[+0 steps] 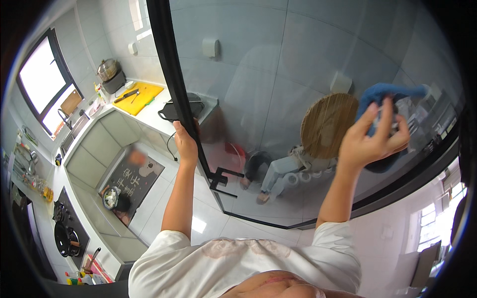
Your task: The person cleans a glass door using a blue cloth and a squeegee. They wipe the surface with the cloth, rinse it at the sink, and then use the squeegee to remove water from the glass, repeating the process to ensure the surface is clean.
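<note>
A glass door [253, 111] in a black frame [166, 63] stands before me. My left hand [186, 147] grips the upright edge of that frame, thumb on the near side, above the black lever handle [223, 180]. Raised at the right, my right hand [372, 143] presses a blue cloth [376, 93] against the pane, with its fingers spread over the bunched fabric. The cloth is blurred, and part of it lies hidden behind the fingers. Seen through the glass, left of this hand, is a round woven tray [324, 126].
A white countertop [149, 115] at left carries a yellow cutting board [130, 106] with a knife [126, 95]. Further along is a gas hob [67, 223] with a black pan [63, 238]. On the floor are a dark mat [138, 178] and a lined bin [111, 198].
</note>
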{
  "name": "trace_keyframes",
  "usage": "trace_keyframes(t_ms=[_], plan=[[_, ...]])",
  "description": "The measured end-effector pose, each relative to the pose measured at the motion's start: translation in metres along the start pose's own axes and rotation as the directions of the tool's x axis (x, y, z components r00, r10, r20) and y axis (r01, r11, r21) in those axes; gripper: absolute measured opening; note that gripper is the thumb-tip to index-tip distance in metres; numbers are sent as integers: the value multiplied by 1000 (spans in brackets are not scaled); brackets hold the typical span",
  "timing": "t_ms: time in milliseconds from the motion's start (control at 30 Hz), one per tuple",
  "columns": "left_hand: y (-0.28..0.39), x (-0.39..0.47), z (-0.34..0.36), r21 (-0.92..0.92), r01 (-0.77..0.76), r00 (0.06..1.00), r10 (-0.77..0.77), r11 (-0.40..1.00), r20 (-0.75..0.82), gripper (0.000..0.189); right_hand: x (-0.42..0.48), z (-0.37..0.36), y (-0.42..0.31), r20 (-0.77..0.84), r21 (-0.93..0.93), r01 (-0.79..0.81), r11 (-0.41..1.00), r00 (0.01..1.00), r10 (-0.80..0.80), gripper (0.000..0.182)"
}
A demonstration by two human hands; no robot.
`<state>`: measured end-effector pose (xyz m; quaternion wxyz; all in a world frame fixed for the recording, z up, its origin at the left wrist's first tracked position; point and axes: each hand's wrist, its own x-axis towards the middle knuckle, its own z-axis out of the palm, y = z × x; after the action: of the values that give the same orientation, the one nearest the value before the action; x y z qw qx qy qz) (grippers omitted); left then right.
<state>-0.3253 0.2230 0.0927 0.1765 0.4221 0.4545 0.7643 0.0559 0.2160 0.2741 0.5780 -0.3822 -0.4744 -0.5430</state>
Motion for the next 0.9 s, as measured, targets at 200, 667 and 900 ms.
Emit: trace_keyframes(t_ms=[200, 667, 900], plan=[[0, 0, 5, 26, 0, 1000, 0, 1000, 1, 78, -156, -49, -73, 279, 296, 174, 939, 924, -260, 25], [-4, 3, 6, 48, -19, 999, 20, 999, -40, 78, -56, -38, 66, -17, -38, -201, 979, 980, 201, 22], [2, 0, 9, 19, -53, 994, 54, 998, -90, 77, -173, -83, 114, 117, -111, -191, 975, 972, 203, 27]])
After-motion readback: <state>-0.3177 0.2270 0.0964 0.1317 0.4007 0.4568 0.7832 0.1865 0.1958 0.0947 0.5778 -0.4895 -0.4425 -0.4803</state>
